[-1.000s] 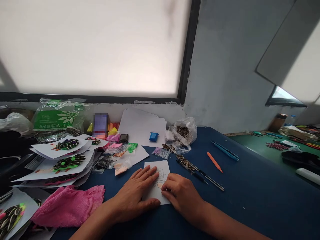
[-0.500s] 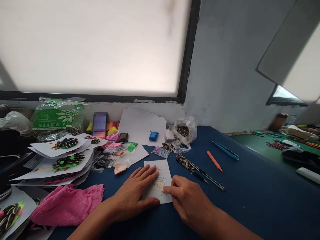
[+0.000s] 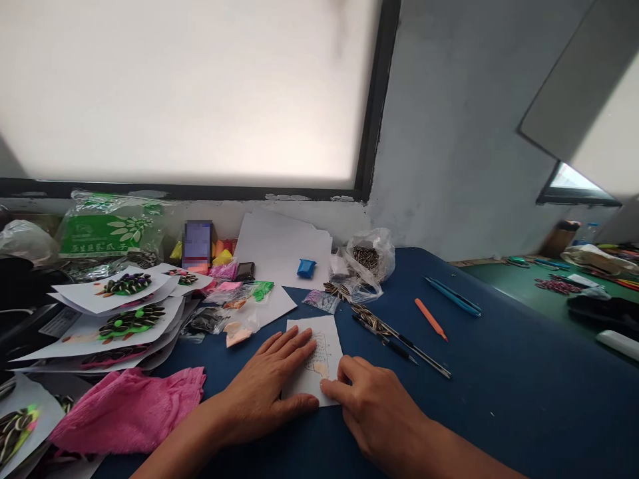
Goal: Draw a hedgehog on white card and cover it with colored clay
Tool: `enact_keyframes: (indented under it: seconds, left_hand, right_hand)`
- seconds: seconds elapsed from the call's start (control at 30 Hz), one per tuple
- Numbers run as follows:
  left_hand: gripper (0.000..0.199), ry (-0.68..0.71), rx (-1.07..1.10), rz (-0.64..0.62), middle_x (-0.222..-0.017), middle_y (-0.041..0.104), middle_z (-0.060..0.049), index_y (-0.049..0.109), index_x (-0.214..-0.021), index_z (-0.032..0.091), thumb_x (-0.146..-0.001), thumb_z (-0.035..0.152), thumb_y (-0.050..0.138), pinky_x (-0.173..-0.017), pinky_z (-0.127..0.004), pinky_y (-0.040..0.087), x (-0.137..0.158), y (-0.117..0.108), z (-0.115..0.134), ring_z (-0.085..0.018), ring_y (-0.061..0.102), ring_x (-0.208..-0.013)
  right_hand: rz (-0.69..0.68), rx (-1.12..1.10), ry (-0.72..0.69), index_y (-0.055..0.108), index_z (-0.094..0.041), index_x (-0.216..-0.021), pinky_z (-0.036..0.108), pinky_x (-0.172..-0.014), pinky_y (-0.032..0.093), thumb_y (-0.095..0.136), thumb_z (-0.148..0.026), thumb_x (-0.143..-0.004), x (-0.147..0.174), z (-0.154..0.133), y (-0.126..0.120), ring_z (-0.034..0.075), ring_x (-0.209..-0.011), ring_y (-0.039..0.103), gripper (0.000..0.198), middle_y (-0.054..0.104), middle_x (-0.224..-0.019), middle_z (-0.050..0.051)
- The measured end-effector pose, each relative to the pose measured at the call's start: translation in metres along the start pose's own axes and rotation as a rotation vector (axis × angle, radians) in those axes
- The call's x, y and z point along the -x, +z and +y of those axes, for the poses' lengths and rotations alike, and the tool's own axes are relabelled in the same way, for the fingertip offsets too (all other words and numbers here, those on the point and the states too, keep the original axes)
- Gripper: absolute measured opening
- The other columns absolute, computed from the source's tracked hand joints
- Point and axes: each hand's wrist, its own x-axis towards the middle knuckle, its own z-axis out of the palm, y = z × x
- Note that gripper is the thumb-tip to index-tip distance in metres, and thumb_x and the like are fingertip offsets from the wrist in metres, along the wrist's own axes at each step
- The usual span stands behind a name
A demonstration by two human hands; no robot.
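Note:
A small white paper card (image 3: 327, 332) lies on the blue table with a pencilled outline and fine marks on it. A thin patch of peach modelling clay (image 3: 320, 367) is stuck within the drawing. My left hand (image 3: 272, 372) rests flat across the card's left side, fingers stretched out, holding nothing. On the card's lower right, my right hand (image 3: 372, 399) presses its index fingertip just below the clay and covers part of the drawing. Its other fingers are curled in, and I see nothing held in them. A packet of peach clay (image 3: 238, 334) lies beyond my left hand.
A pink cloth (image 3: 132, 409) and stacked cards with sunflower-seed figures (image 3: 132, 319) lie left. Clay packets (image 3: 306, 268) and a bag of sunflower seeds (image 3: 367, 258) are at the back. Tweezers (image 3: 419, 352), a pen (image 3: 399, 351), an orange marker (image 3: 430, 319) and blue tweezers (image 3: 453, 296) lie right.
My right index fingertip has shifted slightly left and down on the card, below the peach clay. My left hand stays in place. The view has turned slightly.

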Motion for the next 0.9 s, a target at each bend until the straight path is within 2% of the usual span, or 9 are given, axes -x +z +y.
enact_keyframes:
  seconds: [0.33,0.53,0.67,0.77,0.9]
  left_hand:
    - [0.076,0.03,0.012,0.034,-0.159,0.019,-0.003,0.026,-0.151,0.031,-0.088,0.069,0.048,-0.118,-0.052,0.015,0.0,0.003,-0.003,-0.032,0.013,-0.146]
    - [0.081,-0.008,0.016,-0.016,-0.159,0.018,-0.003,0.027,-0.151,0.027,-0.086,0.072,0.047,-0.119,-0.052,0.014,-0.002,-0.001,0.001,-0.032,0.012,-0.146]
    - [0.081,-0.014,0.013,-0.02,-0.159,0.018,-0.003,0.027,-0.151,0.028,-0.085,0.071,0.049,-0.118,-0.051,0.015,-0.003,-0.002,0.001,-0.032,0.012,-0.146]
    - [0.082,-0.037,0.006,-0.052,-0.16,0.015,-0.002,0.025,-0.151,0.028,-0.086,0.07,0.049,-0.119,-0.051,0.013,-0.003,-0.004,0.003,-0.031,0.01,-0.147]
    - [0.081,-0.047,0.032,-0.07,-0.16,0.014,-0.003,0.025,-0.151,0.028,-0.086,0.069,0.05,-0.118,-0.052,0.012,-0.002,-0.007,0.004,-0.031,0.008,-0.147]
  right_hand:
    - [0.032,-0.072,0.004,0.071,-0.025,-0.099,0.026,-0.065,0.037,0.052,-0.01,-0.082,0.002,0.0,0.001,0.017,-0.082,0.056,0.029,0.06,-0.098,0.005]
    - [0.029,-0.138,-0.035,0.072,-0.024,-0.096,0.025,-0.064,0.038,0.051,-0.009,-0.084,0.002,0.001,-0.007,0.015,-0.077,0.056,0.028,0.06,-0.09,0.003]
    - [0.113,-0.238,0.024,0.071,-0.024,-0.105,0.024,-0.065,0.039,0.046,-0.009,-0.088,0.001,0.002,-0.015,0.014,-0.076,0.056,0.033,0.06,-0.09,0.004]
    - [0.123,-0.161,0.058,0.07,-0.026,-0.11,0.026,-0.065,0.039,0.047,-0.009,-0.088,0.001,0.005,-0.014,0.016,-0.079,0.055,0.036,0.059,-0.094,0.005]
    - [0.074,-0.057,0.021,0.07,-0.028,-0.108,0.028,-0.068,0.038,0.048,-0.01,-0.089,0.001,0.008,-0.009,0.018,-0.084,0.054,0.035,0.058,-0.095,0.006]
